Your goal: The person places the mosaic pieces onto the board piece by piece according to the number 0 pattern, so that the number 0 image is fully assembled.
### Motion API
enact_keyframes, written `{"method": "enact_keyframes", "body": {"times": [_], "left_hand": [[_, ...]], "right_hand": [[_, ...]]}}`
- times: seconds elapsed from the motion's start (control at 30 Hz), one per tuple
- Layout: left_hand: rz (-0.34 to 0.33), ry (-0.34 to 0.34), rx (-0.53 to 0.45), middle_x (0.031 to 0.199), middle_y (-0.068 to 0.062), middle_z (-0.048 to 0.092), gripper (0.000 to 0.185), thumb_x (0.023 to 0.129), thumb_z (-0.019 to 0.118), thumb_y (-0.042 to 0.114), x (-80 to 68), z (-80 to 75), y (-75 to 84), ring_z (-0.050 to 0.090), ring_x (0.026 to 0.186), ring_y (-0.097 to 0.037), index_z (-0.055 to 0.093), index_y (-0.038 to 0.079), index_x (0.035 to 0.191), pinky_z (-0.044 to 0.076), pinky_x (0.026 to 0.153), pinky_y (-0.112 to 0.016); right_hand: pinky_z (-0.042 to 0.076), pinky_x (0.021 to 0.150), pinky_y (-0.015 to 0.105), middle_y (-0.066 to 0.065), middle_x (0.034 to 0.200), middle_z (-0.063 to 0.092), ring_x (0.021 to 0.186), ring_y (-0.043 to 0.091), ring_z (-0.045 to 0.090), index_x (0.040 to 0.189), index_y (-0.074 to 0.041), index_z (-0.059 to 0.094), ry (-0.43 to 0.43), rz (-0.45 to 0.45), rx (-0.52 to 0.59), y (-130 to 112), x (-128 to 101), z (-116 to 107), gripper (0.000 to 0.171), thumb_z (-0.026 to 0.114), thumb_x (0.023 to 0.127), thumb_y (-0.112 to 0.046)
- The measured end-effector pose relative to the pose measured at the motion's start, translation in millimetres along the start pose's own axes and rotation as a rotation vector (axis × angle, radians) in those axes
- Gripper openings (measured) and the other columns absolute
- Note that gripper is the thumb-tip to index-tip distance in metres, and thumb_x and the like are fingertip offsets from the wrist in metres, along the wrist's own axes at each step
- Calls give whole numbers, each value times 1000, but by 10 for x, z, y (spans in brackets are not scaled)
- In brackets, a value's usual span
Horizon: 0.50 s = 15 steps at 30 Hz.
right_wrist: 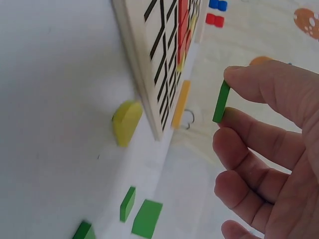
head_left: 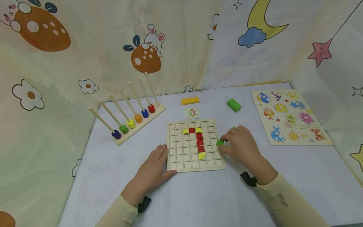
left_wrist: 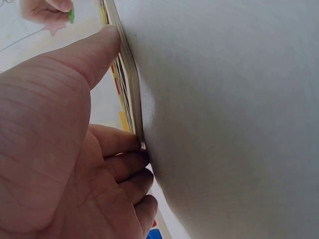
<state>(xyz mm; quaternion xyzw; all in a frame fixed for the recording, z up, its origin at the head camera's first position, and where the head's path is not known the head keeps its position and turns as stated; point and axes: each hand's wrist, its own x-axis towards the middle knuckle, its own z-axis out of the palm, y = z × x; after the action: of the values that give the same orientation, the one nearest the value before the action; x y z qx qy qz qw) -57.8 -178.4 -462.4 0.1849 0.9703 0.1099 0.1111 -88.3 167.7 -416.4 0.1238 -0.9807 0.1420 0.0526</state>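
Observation:
A wooden grid board point(head_left: 184, 165) lies on the white table, bearing several red squares point(head_left: 200, 142) and yellow rounded pieces point(head_left: 201, 156) in a hooked row. My left hand point(head_left: 151, 167) rests at its near left corner, fingers along the left edge and thumb at the front edge. Between thumb and index finger my right hand point(head_left: 245, 149) pinches a small green square tile point(right_wrist: 222, 102), just over the board's right edge. In the right wrist view a yellow piece point(right_wrist: 127, 122) and green pieces point(right_wrist: 128, 204) lie beside the board, mostly hidden by the hand in the head view.
Behind the board lie a small pattern card point(head_left: 193, 113), a yellow block point(head_left: 190, 101) and a green block point(head_left: 233, 105). A peg stand point(head_left: 141, 127) with coloured beads is at the left. An animal puzzle board point(head_left: 295, 140) lies at the right.

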Motion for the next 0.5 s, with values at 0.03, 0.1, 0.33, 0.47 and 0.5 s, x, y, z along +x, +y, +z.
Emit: {"method": "enact_keyframes", "body": {"times": [0.03, 0.1, 0.33, 0.47, 0.5], "left_hand": [[-1, -1, 1, 176, -9, 21, 105, 91, 68, 67, 0, -2, 1, 16, 165, -28, 27, 6, 166, 23, 133, -47], [3, 5, 0, 176, -10, 22, 105, 91, 69, 67, -1, 1, -1, 17, 165, -29, 28, 5, 165, 23, 133, -48], [-4, -4, 10, 176, -9, 20, 105, 92, 67, 68, 2, -4, -5, 16, 165, -28, 26, 6, 166, 22, 134, -47], [9, 12, 9, 175, -11, 22, 104, 92, 68, 67, -2, -4, -6, 18, 164, -29, 28, 5, 165, 24, 133, -48], [13, 15, 9, 175, -11, 23, 104, 92, 68, 67, -3, -3, -7, 18, 164, -29, 28, 4, 165, 24, 133, -48]], "right_hand": [[44, 108, 51, 2, 93, 75, 98, 27, 58, 98, -15, 83, -8, -4, 1, -37, 12, 6, 26, 89, 80, -32], [43, 109, 51, 1, 94, 75, 100, 27, 59, 99, -15, 83, -25, -14, -1, -115, 40, 21, 26, 88, 80, -32], [42, 114, 47, -2, 96, 75, 100, 25, 58, 102, -18, 84, -64, -76, -32, -334, 134, 117, 29, 88, 81, -37], [42, 116, 47, -2, 96, 74, 98, 23, 58, 100, -17, 84, -60, -133, -39, -418, 165, 168, 28, 87, 82, -38], [42, 116, 47, -2, 96, 74, 97, 23, 57, 100, -17, 84, -58, -143, -35, -438, 170, 178, 28, 87, 82, -38]]}}
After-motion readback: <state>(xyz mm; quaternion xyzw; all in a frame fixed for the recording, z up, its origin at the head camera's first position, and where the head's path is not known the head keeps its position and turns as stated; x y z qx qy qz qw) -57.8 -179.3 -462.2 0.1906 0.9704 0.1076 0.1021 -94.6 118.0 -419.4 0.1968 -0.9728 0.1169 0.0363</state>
